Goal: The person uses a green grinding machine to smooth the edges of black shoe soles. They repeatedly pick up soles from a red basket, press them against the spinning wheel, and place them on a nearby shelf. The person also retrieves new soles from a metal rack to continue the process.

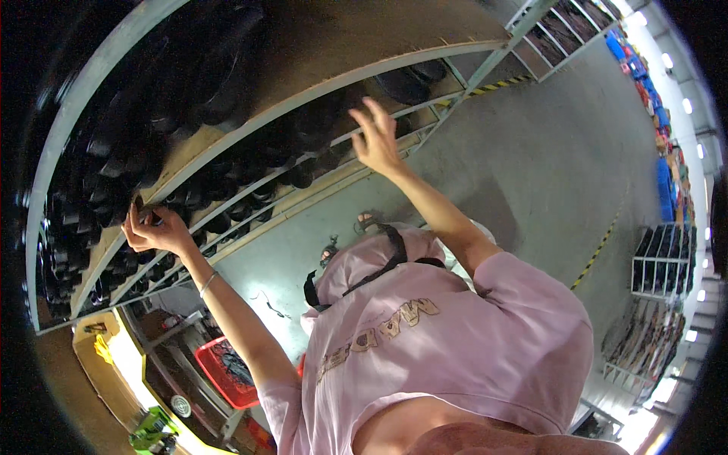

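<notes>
My left hand [158, 230] is at the edge of a metal-framed shelf [178, 176], its fingers curled together. A small dark patch shows between them, and I cannot make out what they hold, if anything. Next to that hand, dark shoe-shaped pieces [114, 155] crowd the shelf in rows. My right hand [377, 138] is raised in front of the rack farther to the right, fingers apart and nothing in them. Behind it, more dark rounded pieces [402, 86] sit on a lower shelf level.
A red crate [227, 371] with dark contents is at the lower left, near a yellow-edged workbench [130, 350] with a green machine part [154, 431]. Grey floor [542, 144] stretches right, marked by yellow-black tape [597, 250]. Loaded racks [663, 262] and blue bins [667, 186] line the far right.
</notes>
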Demonstrator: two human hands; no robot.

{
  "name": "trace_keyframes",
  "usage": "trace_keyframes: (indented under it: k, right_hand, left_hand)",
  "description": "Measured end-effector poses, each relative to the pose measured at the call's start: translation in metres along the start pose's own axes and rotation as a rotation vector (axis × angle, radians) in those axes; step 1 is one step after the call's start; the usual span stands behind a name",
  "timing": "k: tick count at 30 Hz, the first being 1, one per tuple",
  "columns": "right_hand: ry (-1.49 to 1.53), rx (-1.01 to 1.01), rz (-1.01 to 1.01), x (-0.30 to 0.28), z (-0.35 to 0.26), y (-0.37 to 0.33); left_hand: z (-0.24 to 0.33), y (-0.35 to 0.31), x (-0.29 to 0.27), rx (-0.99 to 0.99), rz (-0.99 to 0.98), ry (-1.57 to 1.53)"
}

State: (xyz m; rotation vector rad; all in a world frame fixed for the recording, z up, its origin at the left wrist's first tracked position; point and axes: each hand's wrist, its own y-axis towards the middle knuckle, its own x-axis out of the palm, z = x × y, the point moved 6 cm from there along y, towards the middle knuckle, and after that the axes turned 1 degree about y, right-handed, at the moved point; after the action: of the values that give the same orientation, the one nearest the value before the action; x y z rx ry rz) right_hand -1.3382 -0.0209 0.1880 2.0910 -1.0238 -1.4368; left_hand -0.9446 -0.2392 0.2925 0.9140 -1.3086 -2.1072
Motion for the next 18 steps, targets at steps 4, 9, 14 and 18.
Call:
trace_keyframes:
  k: [4,9,14,18]
  right_hand:
    - [-0.251,0.262,-0.006,-0.009,0.100,-0.016]
    - [-0.423,0.328,-0.245,0.002,0.163,0.017]
    - [-0.533,0.215,-0.447,0.022,0.183,0.035]
    - [-0.526,-0.164,-0.238,0.011,0.175,0.055]
  left_hand:
    - [-0.001,-0.001,-0.001,0.003,0.002,0.051]
    - [-0.003,0.001,-0.008,-0.014,0.049,-0.025]
    - [0.017,-0.057,-0.017,-0.275,-0.138,-0.094]
    - [0.015,-0.227,-0.029,-0.517,-0.308,0.081]
